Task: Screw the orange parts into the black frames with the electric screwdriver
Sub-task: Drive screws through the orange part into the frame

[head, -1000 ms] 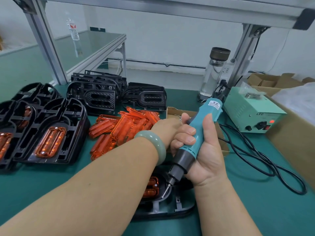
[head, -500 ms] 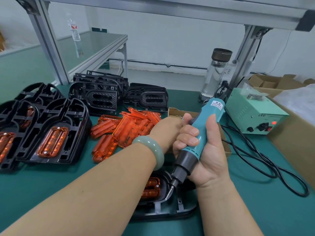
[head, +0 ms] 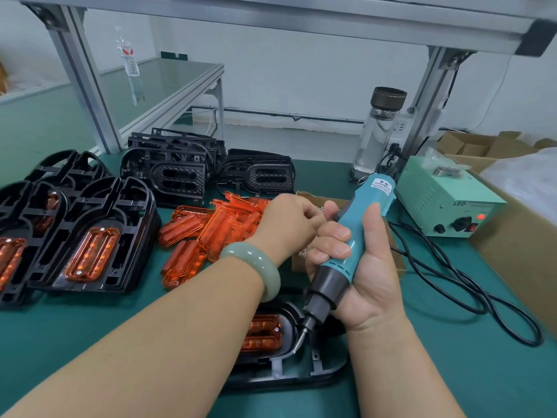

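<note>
Teal screwdriver gripped in right hand, tip at black frame; left hand curled, contents unseen.

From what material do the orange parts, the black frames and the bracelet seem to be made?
Orange parts: translucent glossy plastic, ribs show through. Black frames: opaque moulded plastic, dull sheen. Bracelet: perhaps jade or glass, pale green, smoothly polished.

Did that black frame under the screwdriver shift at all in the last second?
No. The frame sits just where it did, at the same gap from the small box behind it.
</note>
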{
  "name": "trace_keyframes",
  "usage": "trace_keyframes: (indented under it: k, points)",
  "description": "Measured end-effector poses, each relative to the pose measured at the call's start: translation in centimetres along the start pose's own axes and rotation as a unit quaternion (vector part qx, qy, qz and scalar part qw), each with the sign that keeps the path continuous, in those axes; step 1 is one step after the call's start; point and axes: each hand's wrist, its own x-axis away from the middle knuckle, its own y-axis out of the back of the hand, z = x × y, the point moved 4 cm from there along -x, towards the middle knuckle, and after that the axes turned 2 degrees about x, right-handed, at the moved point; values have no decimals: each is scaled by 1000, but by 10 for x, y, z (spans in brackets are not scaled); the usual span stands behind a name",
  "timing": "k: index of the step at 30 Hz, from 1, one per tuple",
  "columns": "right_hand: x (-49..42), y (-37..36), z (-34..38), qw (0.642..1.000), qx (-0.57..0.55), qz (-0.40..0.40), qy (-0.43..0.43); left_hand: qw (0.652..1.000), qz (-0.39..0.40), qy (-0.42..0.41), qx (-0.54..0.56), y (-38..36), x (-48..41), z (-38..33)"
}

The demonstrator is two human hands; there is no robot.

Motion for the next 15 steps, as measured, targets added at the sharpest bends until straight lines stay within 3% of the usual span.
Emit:
trace_keyframes:
  k: [1, 3, 8, 15]
  points:
    - [0, 0, 0, 1000, 0, 0, 0, 999, -31, -18, -22, 7, 1, -3]
    - [0, 0, 1, 1000, -1, -1, 4, 997, -69, -22, 39, 19, 6, -2]
    - [0, 2, 2, 1000, 7, -17, 15, 975, -43, -8, 216, 42, 33, -2]
    - [-1, 2, -1, 997, 25, -61, 29, 950, -69, 11, 303, 76, 82, 18]
